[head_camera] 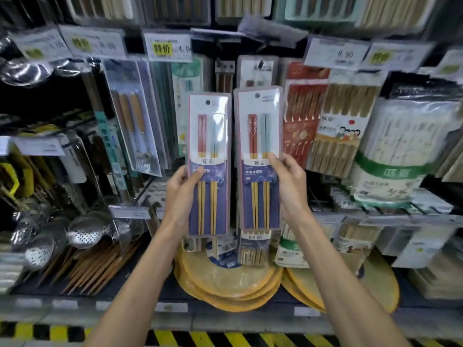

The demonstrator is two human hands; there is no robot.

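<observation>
Here left hand point(181, 194) grips left chopstick pack point(209, 136); right hand point(290, 186) grips right chopstick pack point(259, 131).

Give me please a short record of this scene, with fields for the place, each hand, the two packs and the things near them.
place: shop shelf with kitchen goods
left hand: grips the left pack at its left edge, thumb on the front
right hand: grips the right pack at its right edge, thumb on the front
packs: same design, upright, side by side, the right one slightly higher; each shows one red and one pale blue pair of chopsticks
below: round yellow mats
left: metal skimmers
above: price tags
</observation>
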